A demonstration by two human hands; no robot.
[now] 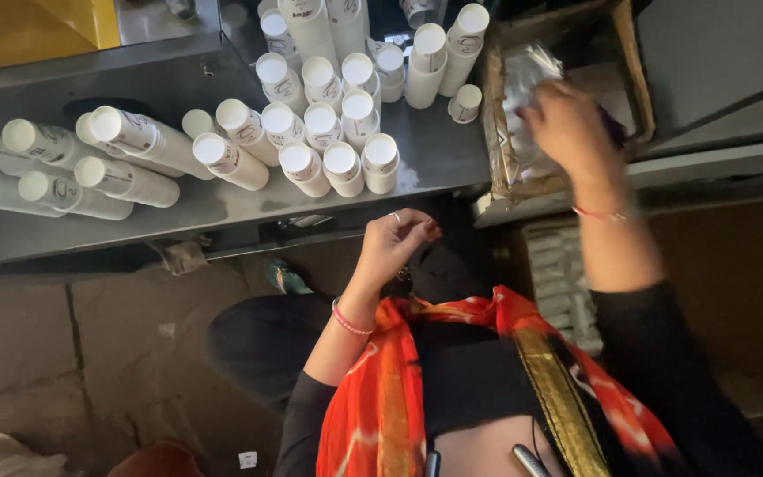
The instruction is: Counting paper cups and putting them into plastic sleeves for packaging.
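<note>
Right hand (567, 132) down in cardboard box (633, 84), fingers curled over clear plastic bag (527, 75). Motion-blurred, so cannot tell whether gripping the film or just resting on it. Left hand (399, 238) idle near the chest, fingers curled in against the thumb, nothing visible between them, ring on one finger. Thread bracelets on both wrists.

Bag: inside box, upper right, crumpled, just beside the grey shelf (178, 208). Contents hidden by glare.

Shelf: stacks of white paper cups (324, 132), upright group in the middle touching one another, more stacks lying on their sides at left (125, 181). One lone cup (464, 103) near the box edge.

Also in view: orange scarf (390, 389) over dark top, stone floor (72, 353) below.

Step, as a guess: reach into box, at or just short of contact with bag. Not lifted clear.

Next move, if a lift: firm pinch on slippery film, straight pull up past the box flap, clear of the lone cup. Left hand free for bracing the box.
</note>
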